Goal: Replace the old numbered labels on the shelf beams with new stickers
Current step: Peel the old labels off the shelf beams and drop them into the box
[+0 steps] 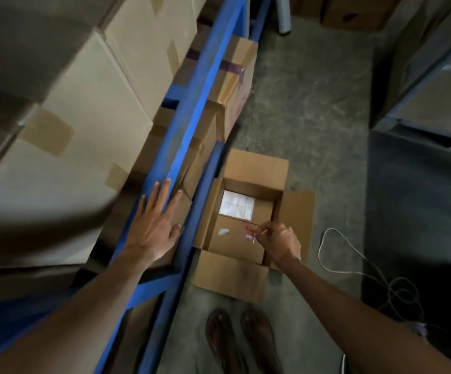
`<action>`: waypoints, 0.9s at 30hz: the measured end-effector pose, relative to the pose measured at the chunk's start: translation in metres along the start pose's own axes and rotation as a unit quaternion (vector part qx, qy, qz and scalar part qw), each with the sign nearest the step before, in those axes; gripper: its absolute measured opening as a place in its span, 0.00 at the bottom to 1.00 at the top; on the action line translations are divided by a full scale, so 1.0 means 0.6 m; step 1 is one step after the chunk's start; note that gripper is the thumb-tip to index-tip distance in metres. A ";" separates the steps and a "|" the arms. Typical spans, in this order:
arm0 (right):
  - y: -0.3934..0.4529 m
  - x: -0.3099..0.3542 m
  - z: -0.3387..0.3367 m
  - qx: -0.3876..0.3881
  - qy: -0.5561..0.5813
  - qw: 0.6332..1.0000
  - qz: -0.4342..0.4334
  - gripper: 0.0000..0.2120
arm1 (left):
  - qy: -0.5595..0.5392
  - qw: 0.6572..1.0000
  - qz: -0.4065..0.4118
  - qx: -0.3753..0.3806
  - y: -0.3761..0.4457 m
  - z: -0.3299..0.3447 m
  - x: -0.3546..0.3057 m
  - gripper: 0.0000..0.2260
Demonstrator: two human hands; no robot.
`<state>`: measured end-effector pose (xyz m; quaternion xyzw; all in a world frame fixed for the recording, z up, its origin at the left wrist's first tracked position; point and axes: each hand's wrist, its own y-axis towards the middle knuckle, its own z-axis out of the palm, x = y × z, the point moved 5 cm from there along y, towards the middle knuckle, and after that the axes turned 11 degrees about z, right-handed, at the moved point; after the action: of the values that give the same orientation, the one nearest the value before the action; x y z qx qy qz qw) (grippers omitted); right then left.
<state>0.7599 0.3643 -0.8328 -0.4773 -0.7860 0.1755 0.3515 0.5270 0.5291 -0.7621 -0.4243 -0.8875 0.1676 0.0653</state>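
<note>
A blue shelf beam [192, 103] runs diagonally from the lower left to the top centre. My left hand [155, 225] lies flat on it with the fingers spread. My right hand [278, 241] hovers over an open cardboard box [286, 211] on the floor, pinching a small scrap of label [254, 233] with red print between its fingertips. Inside the box lie a white sheet of stickers [236, 206] and a small white crumpled scrap [223, 232]. No numbered label shows on the visible stretch of beam.
Taped cardboard boxes [84, 103] fill the shelves on the left. A second, lower blue beam [200, 201] runs beside the open box. My sandalled feet [243, 338] stand on the concrete floor. A grey cable [353, 260] loops on the right, near a dark rack [421, 130].
</note>
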 end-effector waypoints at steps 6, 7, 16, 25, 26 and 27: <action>0.071 -0.001 0.048 -0.024 -0.061 0.998 -0.001 0.04 | 0.068 0.992 0.060 -0.087 0.015 0.036 0.015 0.37; 0.081 0.002 0.053 -0.028 -0.070 0.997 -0.002 0.05 | 0.069 0.992 0.060 -0.089 0.015 0.036 0.014 0.36; 0.150 0.031 0.096 -0.055 -0.165 0.985 -0.016 0.12 | 0.060 0.992 0.056 -0.097 0.014 0.030 0.012 0.32; 0.155 0.044 0.110 -0.047 -0.180 0.983 -0.004 0.11 | 0.053 0.991 0.058 -0.106 0.014 0.030 0.013 0.32; 0.151 0.045 0.110 -0.043 -0.172 0.984 -0.004 0.11 | 0.055 0.991 0.057 -0.106 0.014 0.030 0.013 0.32; 0.146 0.048 0.111 -0.037 -0.162 0.986 -0.005 0.10 | 0.057 0.991 0.057 -0.105 0.014 0.030 0.012 0.32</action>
<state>0.7585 0.4356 -0.9212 -0.4516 -0.8407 0.2195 0.2027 0.5237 0.5353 -0.7824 -0.4875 -0.8694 0.0520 0.0611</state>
